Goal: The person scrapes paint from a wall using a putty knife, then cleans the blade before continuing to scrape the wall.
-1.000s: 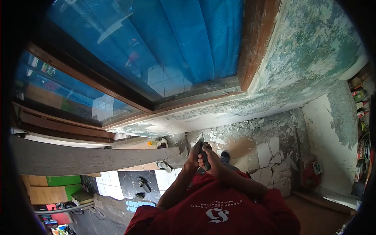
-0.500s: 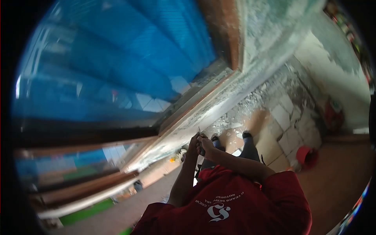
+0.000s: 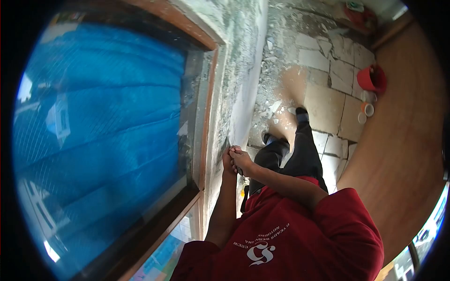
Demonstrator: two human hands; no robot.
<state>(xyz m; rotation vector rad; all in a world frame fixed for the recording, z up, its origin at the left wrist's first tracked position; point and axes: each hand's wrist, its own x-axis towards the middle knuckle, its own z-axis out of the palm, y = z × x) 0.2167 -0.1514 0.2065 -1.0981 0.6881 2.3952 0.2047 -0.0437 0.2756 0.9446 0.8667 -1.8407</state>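
Note:
My right hand (image 3: 242, 160) is closed round the dark handle of a scraper (image 3: 240, 171), whose butt sticks out below the fingers. My left hand (image 3: 228, 161) is wrapped close against it near the blade end, fingers folded. The scraper's thin blade points away from me, its tip right at the peeling wall (image 3: 236, 105) beside the window. Old paint on this wall is patchy, green and white. Much of the handle is hidden inside both hands.
Left of the wall is a wooden-framed window (image 3: 212, 89) with blue cloth (image 3: 108, 107) behind the glass. Paint flakes (image 3: 274, 107) litter the cracked tile floor (image 3: 323, 110) round my feet. A red bucket (image 3: 370, 79) and small cups (image 3: 368, 109) stand by a brown wooden panel (image 3: 398, 117).
My view has turned, so the window frame and wall now run nearly upright. Both hands, still together on the scraper, are now at the wall surface beside the window.

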